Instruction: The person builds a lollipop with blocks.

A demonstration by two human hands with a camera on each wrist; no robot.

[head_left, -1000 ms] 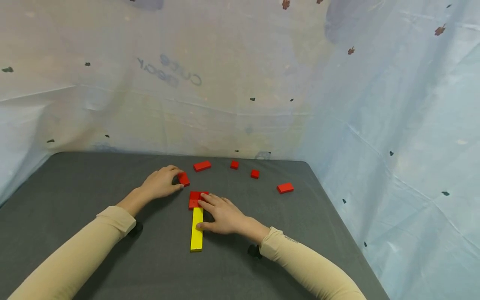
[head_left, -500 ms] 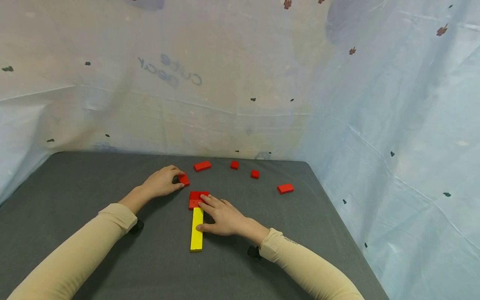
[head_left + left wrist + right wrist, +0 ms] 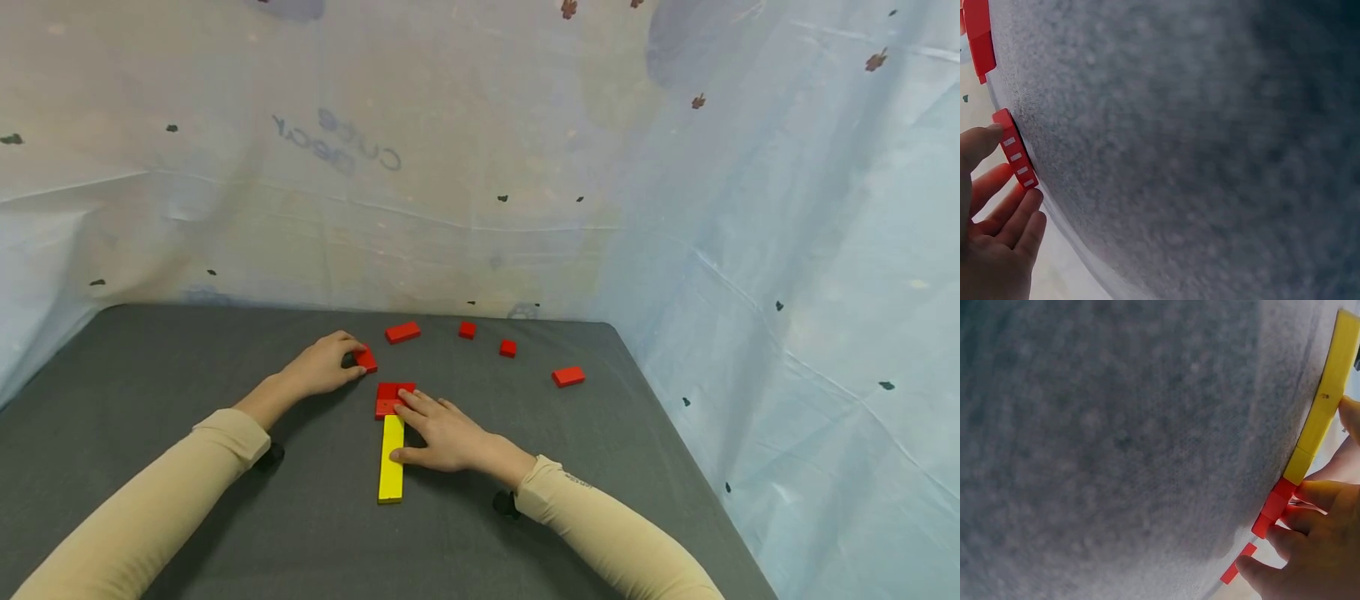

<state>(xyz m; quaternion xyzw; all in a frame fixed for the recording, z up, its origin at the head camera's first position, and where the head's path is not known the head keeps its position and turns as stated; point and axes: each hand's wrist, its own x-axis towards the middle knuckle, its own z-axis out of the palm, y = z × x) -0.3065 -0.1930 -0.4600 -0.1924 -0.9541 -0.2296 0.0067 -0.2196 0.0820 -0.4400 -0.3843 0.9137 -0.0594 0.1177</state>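
In the head view my left hand (image 3: 321, 365) pinches a small flat red block (image 3: 367, 358) lying on the table, left of centre. The left wrist view shows thumb and fingers at the ends of this red block (image 3: 1015, 150), with white marks along its side. My right hand (image 3: 442, 437) lies with fingers spread. Its fingertips rest on a cluster of red blocks (image 3: 386, 400), partly covered by them, and its thumb touches a long yellow bar (image 3: 391, 467). The bar's far end meets the red cluster. In the right wrist view the yellow bar (image 3: 1332, 369) has a seam near the red end.
Beyond the hands, separate red blocks lie in a loose arc: a long one (image 3: 402, 332), two small ones (image 3: 467, 331) and another long one (image 3: 568, 377) at the right. Patterned sheeting (image 3: 450, 167) hangs behind and right of the dark grey table (image 3: 480, 542).
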